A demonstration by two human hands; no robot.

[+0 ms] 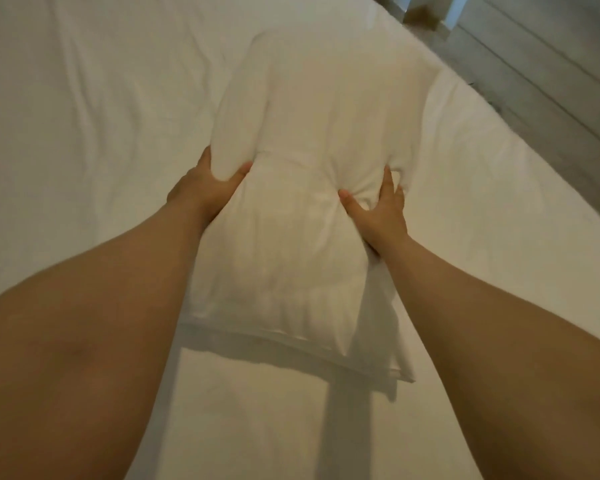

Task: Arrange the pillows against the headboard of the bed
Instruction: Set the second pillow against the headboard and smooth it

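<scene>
Across the left of the frame there is only the bed (84, 98), its white sheet creased in long soft folds, bare as far as the upper left corner. My left forearm comes up from the lower left, and my left hand (207, 187) is closed on the pillow's left edge, thumb pressed into the top and the other fingers tucked out of sight beneath it.

In the middle of the frame is the pillow (309, 168), white in a white case, lying lengthwise away from me. It is pinched narrow where I hold it and swells wider beyond my hands. Its near end throws a shadow onto the sheet below, so I judge that end to be lifted; whether the far end rests on the bed I cannot tell.

Right of centre, my right hand (378, 207) grips the opposite edge, fingers spread and dug into the filling so the fabric puckers around them.

At the upper right the mattress ends, and a pale plank floor (534, 81) shows beyond it. No headboard is in view, and I see no second pillow.

I take this as the carrying step, with the pillow gripped but not yet placed. Next I need to find the headboard, swing the pillow towards it, and set it against it.
</scene>
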